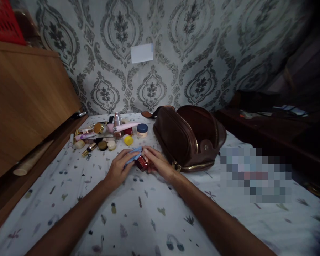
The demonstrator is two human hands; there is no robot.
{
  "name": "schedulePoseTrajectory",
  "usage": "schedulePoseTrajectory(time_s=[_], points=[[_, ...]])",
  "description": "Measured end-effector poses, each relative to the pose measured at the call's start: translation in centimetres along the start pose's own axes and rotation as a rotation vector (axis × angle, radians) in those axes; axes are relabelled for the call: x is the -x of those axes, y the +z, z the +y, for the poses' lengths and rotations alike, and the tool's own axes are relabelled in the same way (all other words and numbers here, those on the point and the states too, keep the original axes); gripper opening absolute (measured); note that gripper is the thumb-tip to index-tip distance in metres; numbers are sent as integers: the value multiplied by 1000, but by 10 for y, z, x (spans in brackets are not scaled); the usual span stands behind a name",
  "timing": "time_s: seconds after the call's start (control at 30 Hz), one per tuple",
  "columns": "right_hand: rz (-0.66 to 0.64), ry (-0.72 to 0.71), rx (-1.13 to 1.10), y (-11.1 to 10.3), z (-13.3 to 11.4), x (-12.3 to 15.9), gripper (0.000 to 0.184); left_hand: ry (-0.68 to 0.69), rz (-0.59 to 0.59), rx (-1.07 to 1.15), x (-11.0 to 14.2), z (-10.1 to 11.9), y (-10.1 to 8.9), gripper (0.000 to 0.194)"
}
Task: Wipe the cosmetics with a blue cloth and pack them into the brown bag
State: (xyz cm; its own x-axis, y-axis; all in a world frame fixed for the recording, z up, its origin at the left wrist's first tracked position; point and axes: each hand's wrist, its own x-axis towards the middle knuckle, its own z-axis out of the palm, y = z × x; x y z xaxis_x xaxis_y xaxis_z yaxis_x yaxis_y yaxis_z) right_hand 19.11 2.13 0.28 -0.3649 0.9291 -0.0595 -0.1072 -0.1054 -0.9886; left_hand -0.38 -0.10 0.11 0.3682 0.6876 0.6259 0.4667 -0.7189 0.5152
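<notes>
A small dark red glass bottle or jar [142, 163] with pale lettering is gripped in my right hand [156, 160], above the printed sheet [138, 220]. My left hand [120, 165] holds a light blue cloth [134, 154] against the top of it. The fingers of both hands meet around the cloth and the red container, so its upper end is hidden. Just beyond my hands lie a yellow-lidded pot [128, 140] and a cream jar with a dark blue lid [142, 130].
Several cosmetics, among them a pink tube [125, 126] and a gold-capped jar [98, 128], lie in a cluster at the back left. A brown leather bag [173, 138] stands right of my hands, its top open. A wooden cabinet [29, 81] borders the left side. A blurred patch covers something at right.
</notes>
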Motion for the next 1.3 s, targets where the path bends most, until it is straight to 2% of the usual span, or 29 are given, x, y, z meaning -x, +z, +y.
schedulePoseTrajectory(time_s=[0.17, 0.27, 0.37, 0.5, 0.63, 0.73, 0.93, 1.03, 1.1, 1.3], points=[[-67, 50, -53, -6, -2, -1, 54, -86, 90, -46, -2, -4, 0, 10], [-106, 49, -88, -8, -1, -2, 63, -124, 121, -69, -2, -3, 0, 4], [-87, 40, -87, -8, 1, -2, 63, -89, 114, -81, -2, -2, 1, 11], [9, 14, 5, -5, 2, -4, 46, 19, 20, -132, 1, -3, 1, 29], [33, -28, 74, -4, 2, -5, 44, 101, -18, -182, 3, -5, 1, 35], [36, -28, 92, -4, 4, -7, 46, 82, -17, -183, 2, -4, 1, 29], [-14, -28, 88, -7, 3, -5, 45, -45, 15, -151, 0, 0, -2, 15], [-22, -29, 34, -8, 2, -2, 53, -85, 38, -111, -1, -1, -1, 10], [-22, -39, 3, -8, 1, -1, 57, -92, 53, -94, -1, -3, 0, 10], [42, -52, 73, -4, 2, -6, 47, -15, 50, -141, -1, -3, 1, 25]])
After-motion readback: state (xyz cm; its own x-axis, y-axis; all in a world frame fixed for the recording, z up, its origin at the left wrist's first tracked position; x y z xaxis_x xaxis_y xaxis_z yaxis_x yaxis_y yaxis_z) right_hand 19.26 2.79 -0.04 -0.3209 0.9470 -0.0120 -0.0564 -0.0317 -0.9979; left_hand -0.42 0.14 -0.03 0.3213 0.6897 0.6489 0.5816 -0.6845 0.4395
